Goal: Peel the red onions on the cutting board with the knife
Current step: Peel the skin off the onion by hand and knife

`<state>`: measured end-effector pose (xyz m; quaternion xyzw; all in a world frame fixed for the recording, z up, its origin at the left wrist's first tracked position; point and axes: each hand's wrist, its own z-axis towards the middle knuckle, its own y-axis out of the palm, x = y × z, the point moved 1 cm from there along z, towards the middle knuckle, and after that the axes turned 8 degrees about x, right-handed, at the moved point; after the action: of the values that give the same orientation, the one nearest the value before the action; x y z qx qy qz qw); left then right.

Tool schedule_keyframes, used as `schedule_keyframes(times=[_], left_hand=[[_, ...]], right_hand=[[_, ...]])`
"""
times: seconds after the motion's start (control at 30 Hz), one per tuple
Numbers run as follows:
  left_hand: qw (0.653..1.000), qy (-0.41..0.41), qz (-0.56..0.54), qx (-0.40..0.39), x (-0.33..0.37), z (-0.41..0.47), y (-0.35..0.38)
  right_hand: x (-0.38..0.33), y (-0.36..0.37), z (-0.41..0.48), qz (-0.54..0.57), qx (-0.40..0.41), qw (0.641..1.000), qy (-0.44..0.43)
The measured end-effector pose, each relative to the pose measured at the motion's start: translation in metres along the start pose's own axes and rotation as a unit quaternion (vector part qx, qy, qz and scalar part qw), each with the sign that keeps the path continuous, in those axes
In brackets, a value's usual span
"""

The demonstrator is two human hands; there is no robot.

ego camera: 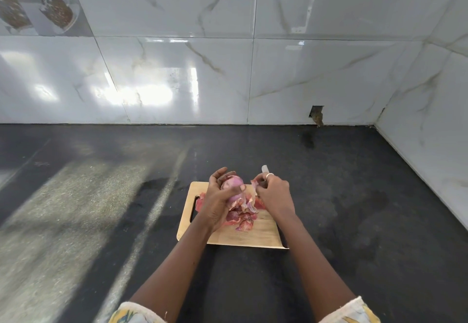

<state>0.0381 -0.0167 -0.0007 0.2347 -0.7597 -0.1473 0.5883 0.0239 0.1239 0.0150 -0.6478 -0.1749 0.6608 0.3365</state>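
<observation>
Short cream sleeves (131, 313) w/ yellow-blue print, prob. floral; silver ring (269, 175) on right hand (274, 192).

No legible text, labels or numbers anywhere.

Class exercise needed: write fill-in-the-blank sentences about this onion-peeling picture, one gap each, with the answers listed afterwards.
1. The left hand grips a red onion over the ____ cutting board.
2. The right hand holds a ____, its blade pointing away from the person.
3. The ring is worn on the ____ hand.
Missing words: wooden; knife; right.
</observation>
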Motion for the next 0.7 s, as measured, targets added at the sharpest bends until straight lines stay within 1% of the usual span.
schedule_keyframes(times=[0.03,0.07,0.13,0.2,0.23,0.27,0.3,0.33,0.37,0.4,0.43,0.47,0.53,0.63,0.7], left_hand=[[0.996,0.033,0.077,0.001,-0.0012,0.0005,-0.0004],[0.986,0.068,0.155,0.004,-0.0024,0.0006,-0.0004],[0.95,0.141,0.278,0.018,-0.0041,0.001,0.0002],[0.917,0.207,0.338,0.039,-0.0039,0.0027,0.0003],[0.908,0.227,0.35,0.046,-0.0029,0.0035,-0.0003],[0.901,0.239,0.358,0.047,-0.002,0.0045,-0.0019],[0.897,0.245,0.364,0.043,-0.0008,0.0052,-0.0035],[0.894,0.248,0.371,0.037,0.0003,0.0056,-0.0051],[0.892,0.251,0.375,0.031,0.0013,0.0059,-0.0064],[0.891,0.252,0.377,0.023,0.0025,0.0059,-0.0068],[0.89,0.252,0.379,0.015,0.0033,0.0057,-0.0067],[0.887,0.254,0.386,0.008,0.0032,0.0058,-0.0063],[0.874,0.26,0.412,0.003,0.0011,0.0059,-0.006],[0.85,0.278,0.448,0.006,-0.0024,0.0062,-0.0062],[0.849,0.277,0.45,0.007,-0.0048,0.006,-0.0063]], right_hand=[[-0.0002,0.0023,-0.0017,-0.033,-0.018,0.999,-0.017],[-0.0004,0.0048,-0.004,-0.056,-0.039,0.997,-0.032],[-0.0028,0.0089,-0.0084,-0.092,-0.071,0.991,-0.068],[-0.0051,0.0105,-0.0094,-0.124,-0.076,0.985,-0.095],[-0.0061,0.0098,-0.0086,-0.13,-0.07,0.984,-0.098],[-0.0067,0.0087,-0.0076,-0.114,-0.059,0.988,-0.089],[-0.0073,0.0073,-0.0063,-0.063,-0.046,0.995,-0.067],[-0.0072,0.0065,-0.0047,0.025,-0.04,0.998,-0.034],[-0.0072,0.006,-0.0041,0.138,-0.052,0.989,0.009],[-0.0076,0.0059,-0.0047,0.248,-0.079,0.964,0.053],[-0.0067,0.0067,-0.0049,0.325,-0.105,0.936,0.081],[-0.0047,0.0071,-0.0048,0.357,-0.122,0.922,0.084],[-0.003,0.0056,-0.0056,0.346,-0.131,0.927,0.055],[-0.0026,0.0051,-0.0067,0.309,-0.109,0.944,0.03],[-0.0037,0.0078,-0.0088,0.303,-0.088,0.949,0.024]])
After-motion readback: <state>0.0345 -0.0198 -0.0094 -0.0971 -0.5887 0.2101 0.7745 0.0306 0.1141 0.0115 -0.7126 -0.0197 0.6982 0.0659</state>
